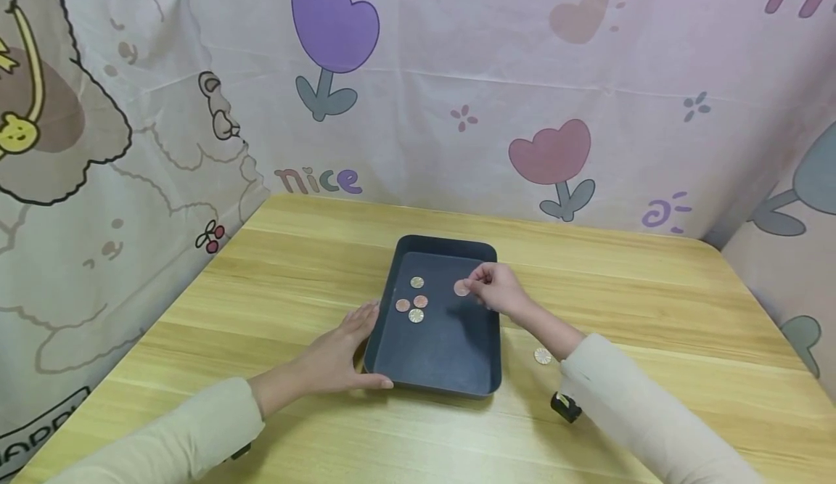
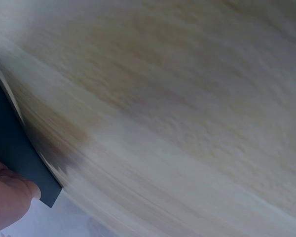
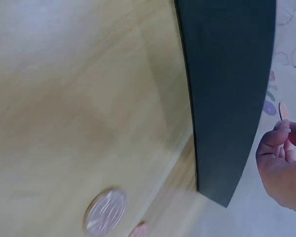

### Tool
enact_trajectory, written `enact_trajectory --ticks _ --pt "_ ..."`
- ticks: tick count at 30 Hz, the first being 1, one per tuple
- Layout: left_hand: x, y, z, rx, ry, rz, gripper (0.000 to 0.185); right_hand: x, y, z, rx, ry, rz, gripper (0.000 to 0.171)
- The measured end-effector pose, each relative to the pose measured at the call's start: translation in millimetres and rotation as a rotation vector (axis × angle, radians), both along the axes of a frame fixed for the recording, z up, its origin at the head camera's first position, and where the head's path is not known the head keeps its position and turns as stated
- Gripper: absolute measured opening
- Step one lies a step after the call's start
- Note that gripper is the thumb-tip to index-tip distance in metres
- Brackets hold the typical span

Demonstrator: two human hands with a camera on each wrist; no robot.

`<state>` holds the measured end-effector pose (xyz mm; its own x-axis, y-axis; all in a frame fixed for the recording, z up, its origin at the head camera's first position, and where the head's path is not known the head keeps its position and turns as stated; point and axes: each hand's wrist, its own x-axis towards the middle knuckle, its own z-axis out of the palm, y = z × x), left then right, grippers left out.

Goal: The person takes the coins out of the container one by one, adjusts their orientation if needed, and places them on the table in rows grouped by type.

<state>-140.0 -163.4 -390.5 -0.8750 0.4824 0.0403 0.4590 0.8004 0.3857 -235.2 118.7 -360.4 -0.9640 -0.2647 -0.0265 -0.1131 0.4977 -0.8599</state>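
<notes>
L hand (image 1: 339, 357) is lying flat w/ straight fingers against the left wall of the dark tray (image 1: 451, 368), centre of table (image 1: 294, 266). R hand (image 1: 498, 289) is pinching a pink coin (image 1: 461, 288) over the tray, near four coins (image 1: 414, 301) inside. One coin (image 1: 543, 355) is lying on the table, just right of the tray.

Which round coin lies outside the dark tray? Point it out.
The pale round coin on the wooden table, right of the dark tray; the others are inside.

I see four small round coins (image 1: 414, 300) inside the dark rectangular plastic tray (image 1: 451, 379) mid-table (image 1: 653, 302); another lone coin (image 1: 542, 355) lies right of it.
</notes>
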Motion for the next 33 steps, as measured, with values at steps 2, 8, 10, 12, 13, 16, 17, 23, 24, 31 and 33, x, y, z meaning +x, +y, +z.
enact_trajectory --ticks 2,8,10,12,13,16,17,23,24,31,33 --pt "-0.1 0.1 -0.1 -0.002 0.002 0.000 0.115 3.1 6.2 1.5 -0.006 -0.014 -0.018 0.013" --pt "-0.5 0.3 0.4 0.000 0.000 0.004 0.115 12.4 29.8 3.9 -0.026 -0.025 -0.064 0.013" --pt "-0.3 -0.2 0.8 0.002 0.006 0.006 0.115 14.7 39.1 3.5 -0.029 -0.025 -0.064 0.013" --pt "-0.1 -0.8 0.9 0.000 0.018 0.006 0.115 17.4 48.7 3.2 -0.024 -0.033 -0.064 0.013" --pt "0.1 -0.9 1.0 0.003 0.024 0.004 0.115 18.9 53.5 3.0 -0.023 -0.044 -0.064 0.014" --pt "0.3 -1.2 0.9 0.003 0.033 0.000 0.115 24.0 67.8 2.6 -0.012 -0.069 -0.076 0.015" --pt "0.3 -1.2 0.9 0.002 0.035 -0.001 0.115 25.7 72.3 2.4 -0.004 -0.076 -0.085 0.016" --pt "0.8 -1.4 1.4 -0.004 0.034 0.002 0.115 33.8 98.1 -1.8 0.034 -0.099 -0.126 0.018" --pt "0.8 -1.1 1.6 -0.004 0.029 0.002 0.115 35.3 102.8 -2.9 0.039 -0.106 -0.131 0.018" --pt "1.0 0.7 2.7 -0.007 -0.001 0.005 0.115 45.1 139.6 -10.2 0.115 -0.103 -0.174 0.019" --pt "0.9 0.8 2.4 -0.007 0.002 0.004 0.115 46.0 148.7 -12.8 0.122 -0.110 -0.181 0.019"
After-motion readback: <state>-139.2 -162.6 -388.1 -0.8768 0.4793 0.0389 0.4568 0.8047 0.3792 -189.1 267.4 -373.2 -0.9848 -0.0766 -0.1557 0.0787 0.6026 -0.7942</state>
